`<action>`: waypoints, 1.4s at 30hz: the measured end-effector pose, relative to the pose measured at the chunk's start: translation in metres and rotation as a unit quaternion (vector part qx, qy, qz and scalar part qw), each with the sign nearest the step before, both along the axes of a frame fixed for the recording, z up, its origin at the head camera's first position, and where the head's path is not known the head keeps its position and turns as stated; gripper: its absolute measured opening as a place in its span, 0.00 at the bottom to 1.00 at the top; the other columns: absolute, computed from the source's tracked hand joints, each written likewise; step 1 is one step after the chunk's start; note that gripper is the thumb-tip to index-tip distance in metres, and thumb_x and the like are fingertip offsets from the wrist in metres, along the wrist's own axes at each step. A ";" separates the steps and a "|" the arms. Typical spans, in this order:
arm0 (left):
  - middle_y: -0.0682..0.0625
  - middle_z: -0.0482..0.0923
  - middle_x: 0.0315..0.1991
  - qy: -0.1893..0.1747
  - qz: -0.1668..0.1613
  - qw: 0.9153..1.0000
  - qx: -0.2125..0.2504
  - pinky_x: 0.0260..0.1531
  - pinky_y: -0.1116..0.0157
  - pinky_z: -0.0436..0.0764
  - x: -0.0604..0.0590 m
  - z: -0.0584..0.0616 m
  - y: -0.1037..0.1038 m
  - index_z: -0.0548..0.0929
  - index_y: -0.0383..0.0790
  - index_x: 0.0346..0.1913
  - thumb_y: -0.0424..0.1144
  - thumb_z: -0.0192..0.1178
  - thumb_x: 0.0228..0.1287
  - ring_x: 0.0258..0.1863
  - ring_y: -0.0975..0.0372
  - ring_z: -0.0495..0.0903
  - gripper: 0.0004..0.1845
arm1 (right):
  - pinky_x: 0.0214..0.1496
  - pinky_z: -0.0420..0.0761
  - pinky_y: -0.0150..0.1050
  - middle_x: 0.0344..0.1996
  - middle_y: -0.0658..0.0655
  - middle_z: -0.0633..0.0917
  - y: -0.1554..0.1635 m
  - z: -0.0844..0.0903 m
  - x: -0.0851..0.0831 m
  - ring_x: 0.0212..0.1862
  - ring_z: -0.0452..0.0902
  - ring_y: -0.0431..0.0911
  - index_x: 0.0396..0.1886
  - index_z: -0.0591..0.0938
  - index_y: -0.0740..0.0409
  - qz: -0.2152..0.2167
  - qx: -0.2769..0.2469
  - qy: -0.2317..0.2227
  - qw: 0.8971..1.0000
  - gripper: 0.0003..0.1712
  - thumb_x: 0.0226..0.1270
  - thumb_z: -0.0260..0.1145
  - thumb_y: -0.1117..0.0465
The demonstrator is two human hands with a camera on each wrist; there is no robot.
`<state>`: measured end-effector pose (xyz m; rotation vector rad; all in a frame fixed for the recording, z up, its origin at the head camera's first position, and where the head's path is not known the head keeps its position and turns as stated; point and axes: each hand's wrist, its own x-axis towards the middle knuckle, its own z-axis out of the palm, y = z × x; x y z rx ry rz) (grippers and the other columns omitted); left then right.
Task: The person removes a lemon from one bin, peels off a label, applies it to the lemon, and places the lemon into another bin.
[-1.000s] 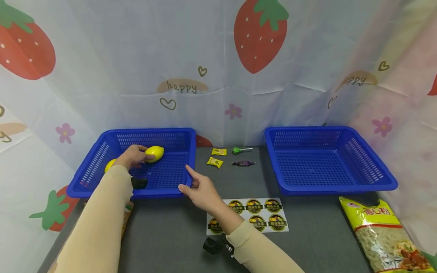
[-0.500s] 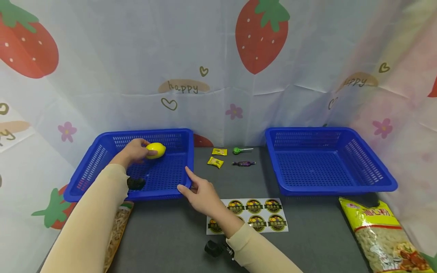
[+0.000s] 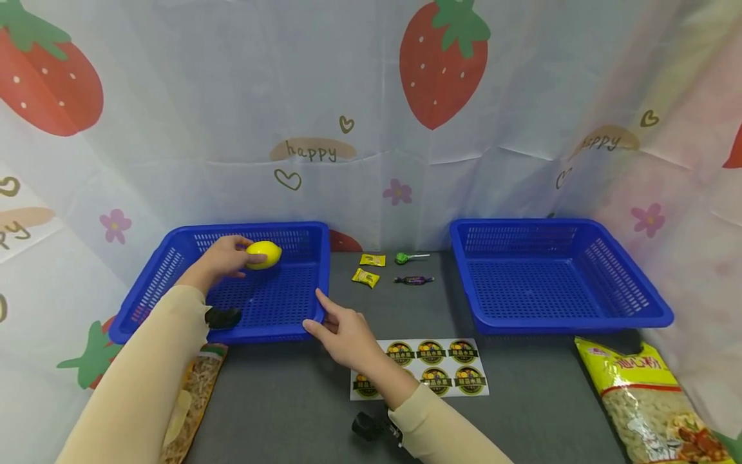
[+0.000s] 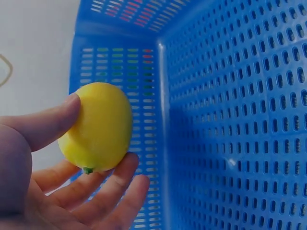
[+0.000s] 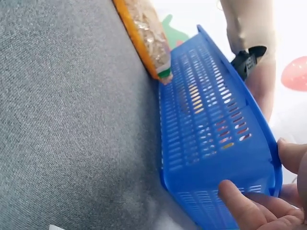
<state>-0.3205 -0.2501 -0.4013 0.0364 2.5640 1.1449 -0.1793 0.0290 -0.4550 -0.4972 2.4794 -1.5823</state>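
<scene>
A yellow lemon is held over the floor of the left blue basket. My left hand grips it between thumb and fingers; the left wrist view shows the thumb on one side of the lemon and fingertips under the other. At the basket's near right corner, my right hand pinches the rim. The right wrist view shows its thumb and fingers around the basket's rim. Part of the basket's left side is hidden behind my left forearm.
Two yellow-wrapped sweets, a green lollipop and a purple-wrapped candy lie between the baskets. A second blue basket stands right. A sticker sheet, a yellow-topped food bag and a brown bag lie nearer.
My left hand has lifted the lemon slightly, and its forearm has shifted left, uncovering more of the brown bag. Another lemon at the basket's left is now out of sight. The right hand stays put.
</scene>
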 end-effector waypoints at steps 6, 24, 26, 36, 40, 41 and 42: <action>0.29 0.64 0.69 0.005 -0.016 0.999 0.042 0.60 0.48 0.79 0.006 0.004 -0.006 0.59 0.29 0.75 0.53 0.61 0.72 0.64 0.40 0.73 0.42 | 0.59 0.83 0.42 0.63 0.56 0.81 0.008 0.005 -0.002 0.60 0.82 0.45 0.79 0.62 0.50 0.000 -0.008 0.008 1.000 0.41 0.74 0.60 0.38; 0.35 0.69 0.67 0.067 0.037 0.984 0.164 0.66 0.49 0.75 0.074 0.032 0.058 0.63 0.37 0.74 0.59 0.60 0.70 0.60 0.44 0.79 0.40 | 0.53 0.85 0.43 0.62 0.51 0.82 0.067 0.033 -0.008 0.57 0.83 0.47 0.71 0.74 0.42 -0.038 -0.049 0.015 0.998 0.31 0.71 0.67 0.44; 0.36 0.70 0.66 0.067 0.033 0.981 0.179 0.65 0.50 0.76 0.081 0.032 0.071 0.65 0.37 0.72 0.57 0.62 0.70 0.58 0.46 0.80 0.38 | 0.55 0.84 0.46 0.62 0.50 0.82 0.071 0.035 -0.006 0.58 0.83 0.48 0.72 0.73 0.42 -0.041 -0.052 0.019 0.998 0.32 0.70 0.68 0.44; 0.41 0.68 0.65 0.080 0.020 0.956 0.280 0.61 0.51 0.79 0.113 0.030 0.128 0.70 0.41 0.69 0.47 0.64 0.71 0.57 0.49 0.82 0.29 | 0.58 0.83 0.48 0.63 0.49 0.81 0.088 0.046 -0.002 0.59 0.82 0.46 0.72 0.73 0.43 -0.059 -0.080 0.046 0.994 0.35 0.66 0.71 0.44; 0.41 0.68 0.64 0.102 0.022 0.941 0.322 0.61 0.53 0.80 0.123 0.024 0.149 0.70 0.41 0.69 0.43 0.65 0.71 0.60 0.48 0.80 0.28 | 0.58 0.84 0.46 0.65 0.53 0.80 0.094 0.048 -0.001 0.60 0.82 0.49 0.75 0.69 0.45 -0.061 -0.097 0.061 0.992 0.39 0.67 0.71 0.46; 0.41 0.69 0.63 0.106 0.023 0.937 0.331 0.60 0.54 0.80 0.125 0.023 0.154 0.70 0.41 0.69 0.42 0.65 0.70 0.60 0.48 0.80 0.28 | 0.58 0.84 0.45 0.65 0.54 0.80 0.096 0.049 -0.001 0.60 0.82 0.50 0.75 0.68 0.45 -0.063 -0.100 0.066 0.991 0.39 0.67 0.71 0.47; 0.41 0.69 0.63 0.109 0.023 0.934 0.339 0.59 0.56 0.81 0.127 0.022 0.158 0.71 0.41 0.68 0.42 0.65 0.70 0.60 0.48 0.80 0.27 | 0.58 0.84 0.44 0.64 0.54 0.80 0.098 0.049 -0.001 0.60 0.81 0.50 0.76 0.67 0.45 -0.065 -0.104 0.069 0.990 0.40 0.67 0.71 0.48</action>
